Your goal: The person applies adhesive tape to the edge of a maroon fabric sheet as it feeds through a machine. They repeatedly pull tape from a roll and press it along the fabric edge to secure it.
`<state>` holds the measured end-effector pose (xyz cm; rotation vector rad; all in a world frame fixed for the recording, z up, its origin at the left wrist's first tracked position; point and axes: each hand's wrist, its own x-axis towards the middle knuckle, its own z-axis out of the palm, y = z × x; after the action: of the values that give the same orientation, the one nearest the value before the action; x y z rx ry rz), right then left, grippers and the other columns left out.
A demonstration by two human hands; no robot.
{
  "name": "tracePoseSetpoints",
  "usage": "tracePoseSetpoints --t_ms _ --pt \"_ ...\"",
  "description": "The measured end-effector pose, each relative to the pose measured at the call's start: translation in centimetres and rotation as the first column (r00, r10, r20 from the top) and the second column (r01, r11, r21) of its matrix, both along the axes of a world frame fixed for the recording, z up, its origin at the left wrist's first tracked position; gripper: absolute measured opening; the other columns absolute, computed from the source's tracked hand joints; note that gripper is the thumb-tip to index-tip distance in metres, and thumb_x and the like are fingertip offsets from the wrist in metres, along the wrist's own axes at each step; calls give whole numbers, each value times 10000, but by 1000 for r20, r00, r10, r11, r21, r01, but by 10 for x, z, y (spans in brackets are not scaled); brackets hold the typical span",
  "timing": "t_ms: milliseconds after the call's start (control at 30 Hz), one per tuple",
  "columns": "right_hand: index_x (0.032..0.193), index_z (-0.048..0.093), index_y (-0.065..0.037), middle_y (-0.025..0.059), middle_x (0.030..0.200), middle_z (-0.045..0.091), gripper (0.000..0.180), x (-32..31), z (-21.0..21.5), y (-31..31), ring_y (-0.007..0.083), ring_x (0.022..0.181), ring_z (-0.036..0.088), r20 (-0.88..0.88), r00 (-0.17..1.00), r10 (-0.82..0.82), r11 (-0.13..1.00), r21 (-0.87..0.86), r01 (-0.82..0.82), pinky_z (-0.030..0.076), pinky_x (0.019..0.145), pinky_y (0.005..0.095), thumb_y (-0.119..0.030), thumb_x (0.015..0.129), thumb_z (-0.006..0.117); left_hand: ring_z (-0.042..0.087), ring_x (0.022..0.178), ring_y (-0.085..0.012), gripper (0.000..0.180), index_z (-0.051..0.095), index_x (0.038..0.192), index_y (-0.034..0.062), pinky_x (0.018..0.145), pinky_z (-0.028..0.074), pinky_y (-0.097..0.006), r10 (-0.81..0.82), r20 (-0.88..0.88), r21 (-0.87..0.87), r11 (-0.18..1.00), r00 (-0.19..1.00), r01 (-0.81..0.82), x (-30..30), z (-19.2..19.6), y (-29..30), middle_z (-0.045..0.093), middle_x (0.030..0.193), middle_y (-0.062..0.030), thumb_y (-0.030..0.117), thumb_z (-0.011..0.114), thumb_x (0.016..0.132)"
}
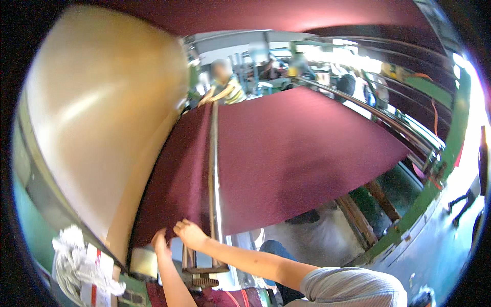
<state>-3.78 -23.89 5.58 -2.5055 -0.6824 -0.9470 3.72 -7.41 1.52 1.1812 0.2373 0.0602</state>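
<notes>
A wide sheet of maroon fabric (296,148) stretches over a shiny metal bar (215,169) and runs left to a large tan roller (117,102). My left hand (161,244) is at the near edge of the fabric, by the roller, with its fingers closed on that edge. Just to its right, my right hand (189,234) has its fingers curled on the same edge, left of the bar. Its fingertips are partly hidden. At the far end of the bar, another person (225,88) has both hands on the fabric's far edge.
White rags (76,256) lie in a heap at the lower left. A toothed metal wheel (205,282) sits below the bar's near end. Green machine frame (409,225) and long rods (358,105) stand to the right. More maroon material (286,15) hangs overhead.
</notes>
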Motion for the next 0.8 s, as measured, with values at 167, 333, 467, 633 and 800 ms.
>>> tracePoseSetpoints --t_ms 167,333,467,633,800 --pt "738 536 -18 141 805 538 122 10 -13 -16 320 813 529 -58 998 22 972 236 -8 435 776 390 -19 623 579 434 436 -122 198 603 707 69 380 342 -256 -204 -93 215 952 975 220 -19 22 -44 518 570 -34 29 424 780" --pt "737 533 -48 136 834 542 109 5 2 -17 312 851 539 -178 920 -350 901 203 382 445 759 408 -47 647 594 387 469 -116 101 583 711 126 422 295 -268 190 -198 144 976 962 -163 -19 23 -18 431 612 9 97 491 741" --pt "737 530 -34 136 768 554 82 8 -8 -16 312 785 554 -36 989 -143 976 160 147 460 724 383 -11 663 557 420 522 -161 110 603 813 106 456 314 -288 299 -294 91 954 908 -285 -10 23 -20 517 757 -52 113 521 742" --pt "711 523 -15 146 761 546 82 0 0 -7 323 798 547 -88 994 59 979 202 -40 458 735 401 -9 644 569 490 535 -160 170 630 838 72 439 372 -293 172 -246 91 984 954 -154 -8 20 -25 567 745 -45 46 496 736" --pt "743 550 -28 143 775 536 174 9 -6 -1 325 821 535 -124 979 163 961 247 -128 450 769 406 -7 585 619 498 521 -150 135 610 728 93 433 379 -297 -132 -87 78 987 987 139 -12 14 -30 557 679 -21 46 484 734"
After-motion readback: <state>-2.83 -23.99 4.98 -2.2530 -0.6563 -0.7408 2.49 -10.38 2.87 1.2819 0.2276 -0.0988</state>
